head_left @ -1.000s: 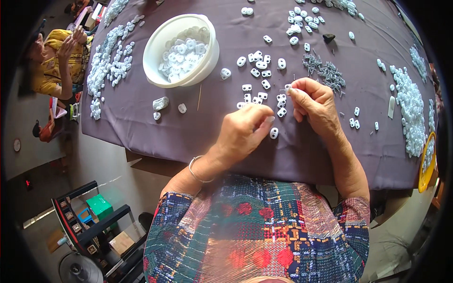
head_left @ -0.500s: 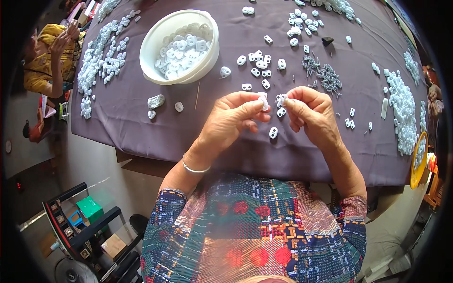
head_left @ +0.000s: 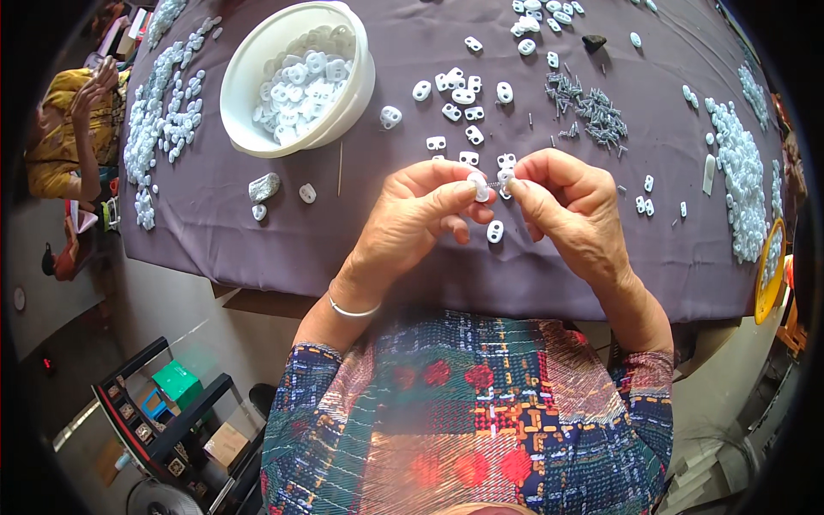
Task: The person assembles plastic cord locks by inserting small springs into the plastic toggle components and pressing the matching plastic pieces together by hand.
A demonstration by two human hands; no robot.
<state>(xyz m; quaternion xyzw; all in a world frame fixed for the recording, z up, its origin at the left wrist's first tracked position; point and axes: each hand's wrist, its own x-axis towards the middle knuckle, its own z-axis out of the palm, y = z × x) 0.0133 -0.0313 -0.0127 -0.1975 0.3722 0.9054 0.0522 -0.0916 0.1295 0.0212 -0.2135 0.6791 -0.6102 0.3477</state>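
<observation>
My left hand [head_left: 414,213] pinches a small white plastic cord lock piece [head_left: 481,188] between thumb and fingertips. Facing it, my right hand [head_left: 573,206] grips a white two-hole cord lock piece [head_left: 505,177]. A thin dark spring [head_left: 493,184] bridges the narrow gap between the two pieces. Just below, one two-hole cord lock [head_left: 495,231] lies on the cloth. Several more cord locks [head_left: 463,96] are scattered beyond my fingers. Behind my right hand is a loose heap of small grey springs [head_left: 601,116].
A white tub [head_left: 360,94] full of white pieces stands left of centre. Heaps of white pieces line the left [head_left: 159,120] and right [head_left: 742,184] of the purple cloth [head_left: 283,232]. A yellow-rimmed basket [head_left: 769,275] sits at the right edge. Another person [head_left: 69,146] is at far left.
My hands have brought the two pieces closer into line, and the spring now shows between them. The view has shifted slightly, moving the table's things up in the picture.
</observation>
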